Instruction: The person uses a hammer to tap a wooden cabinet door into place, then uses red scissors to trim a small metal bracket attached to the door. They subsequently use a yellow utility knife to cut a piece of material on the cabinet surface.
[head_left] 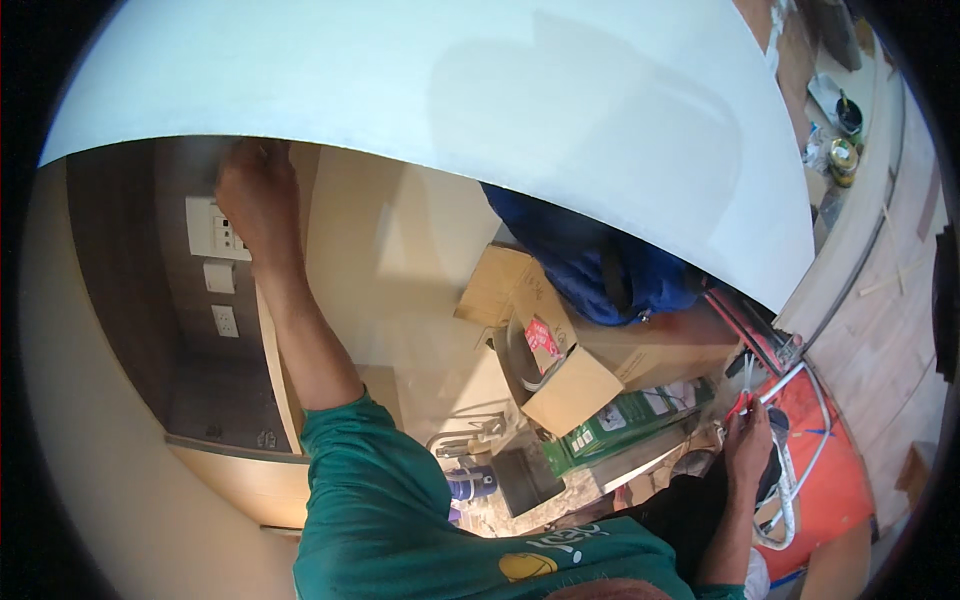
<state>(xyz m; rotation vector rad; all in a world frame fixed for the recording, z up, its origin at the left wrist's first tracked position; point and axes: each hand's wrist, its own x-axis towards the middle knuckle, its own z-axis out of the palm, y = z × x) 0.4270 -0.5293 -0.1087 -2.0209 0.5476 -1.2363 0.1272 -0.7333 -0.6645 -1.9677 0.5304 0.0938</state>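
At the centre of the action is the white panel, spread broadly across the top of the view, its lower edge crossing above a dark-lined recess. Just at that edge the left hand is raised, its fingers curled and partly hidden; whether the panel is being gripped or merely met cannot be told. Beside the wrist, a switch plate is seen already set in the wall, a small square plate and a socket below it: that much looks done. Whether the panel is fixed cannot be judged, and no finished join is shown.

Over to the right, and a small red item seems to be grasped by the right hand, near a white tubular frame; its kind is too small to be made out. Farther out, an open cardboard box is seen beside a long green box and a blue bag. Nothing there looks cleared away, so tidying seems left undone.
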